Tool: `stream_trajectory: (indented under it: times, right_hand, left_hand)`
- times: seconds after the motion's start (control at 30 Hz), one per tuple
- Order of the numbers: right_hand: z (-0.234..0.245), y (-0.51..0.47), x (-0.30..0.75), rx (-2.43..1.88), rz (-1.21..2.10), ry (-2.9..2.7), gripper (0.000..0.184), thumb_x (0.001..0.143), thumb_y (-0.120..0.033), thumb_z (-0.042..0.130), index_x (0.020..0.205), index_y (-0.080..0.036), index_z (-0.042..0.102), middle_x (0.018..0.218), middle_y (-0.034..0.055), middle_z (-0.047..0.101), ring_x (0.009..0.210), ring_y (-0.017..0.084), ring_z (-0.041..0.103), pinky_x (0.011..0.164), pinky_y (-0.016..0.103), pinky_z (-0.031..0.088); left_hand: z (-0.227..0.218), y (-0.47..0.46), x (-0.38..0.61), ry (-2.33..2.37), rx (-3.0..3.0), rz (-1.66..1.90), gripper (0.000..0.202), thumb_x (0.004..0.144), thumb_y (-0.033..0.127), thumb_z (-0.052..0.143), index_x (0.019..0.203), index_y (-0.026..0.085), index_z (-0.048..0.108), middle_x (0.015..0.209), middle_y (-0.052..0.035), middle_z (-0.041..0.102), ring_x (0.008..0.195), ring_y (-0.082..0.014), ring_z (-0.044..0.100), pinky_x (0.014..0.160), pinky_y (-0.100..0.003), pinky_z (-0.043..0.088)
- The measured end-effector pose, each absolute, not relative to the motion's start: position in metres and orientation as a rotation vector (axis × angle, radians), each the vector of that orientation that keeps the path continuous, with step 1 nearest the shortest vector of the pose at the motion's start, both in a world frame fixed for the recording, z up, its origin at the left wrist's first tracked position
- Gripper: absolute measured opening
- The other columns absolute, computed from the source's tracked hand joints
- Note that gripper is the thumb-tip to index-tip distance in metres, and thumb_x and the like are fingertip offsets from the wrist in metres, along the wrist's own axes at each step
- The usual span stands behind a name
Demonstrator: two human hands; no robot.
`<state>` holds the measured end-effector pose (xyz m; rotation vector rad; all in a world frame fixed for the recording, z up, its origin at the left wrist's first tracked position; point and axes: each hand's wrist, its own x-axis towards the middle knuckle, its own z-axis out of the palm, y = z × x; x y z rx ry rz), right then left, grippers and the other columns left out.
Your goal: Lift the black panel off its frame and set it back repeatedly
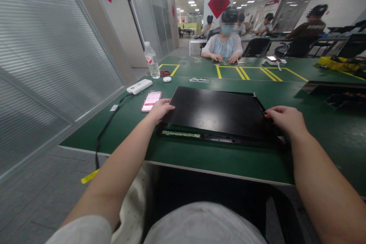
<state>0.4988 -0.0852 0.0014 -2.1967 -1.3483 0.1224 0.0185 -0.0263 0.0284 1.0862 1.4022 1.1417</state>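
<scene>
A flat black screen panel (214,110) lies tilted over a shallow black frame (223,138), its left side raised. My left hand (162,110) grips the panel's left edge between thumb and fingers. At the right edge, where panel and frame meet, my right hand (287,120) is closed with its fingertips on the frame's side; the exact hold is partly hidden. A green circuit board strip (180,134) shows along the frame's near side, below the panel's lower edge. The panel covers most of the frame's inside.
Left of the panel on the green table (122,129) are a phone (151,101), a white power bank (139,86) with a black strap, a water bottle (152,61) and an earbud case (167,79). Small metal strips (199,80) lie beyond. A co-worker (224,45) sits opposite. Dark panels (337,88) lie right.
</scene>
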Motion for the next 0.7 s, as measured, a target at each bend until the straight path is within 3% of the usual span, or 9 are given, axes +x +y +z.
stream_trajectory:
  times: [0.23, 0.7]
  right_hand:
    - [0.013, -0.091, 0.485, -2.178, 0.311, -1.142, 0.028, 0.073, -0.041, 0.064, 0.086, -0.023, 0.081, 0.087, 0.0066, 0.082, 0.061, 0.019, 0.064, 0.067, 0.035, 0.053]
    - [0.017, -0.094, 0.480, -2.120, 0.411, -1.035, 0.023, 0.072, -0.036, 0.067, 0.085, -0.022, 0.080, 0.087, 0.0062, 0.081, 0.060, 0.016, 0.059, 0.063, 0.032, 0.050]
  left_hand:
    - [0.027, -0.026, 0.018, 1.411, 1.104, 1.143, 0.036, 0.058, 0.008, 0.077, 0.093, 0.018, 0.071, 0.074, -0.0022, 0.078, 0.079, -0.0269, 0.079, 0.073, -0.036, 0.064]
    - [0.024, -0.023, 0.017, 1.467, 1.175, 1.162, 0.032, 0.066, 0.014, 0.081, 0.096, 0.018, 0.072, 0.080, -0.0051, 0.081, 0.087, -0.0303, 0.081, 0.077, -0.040, 0.065]
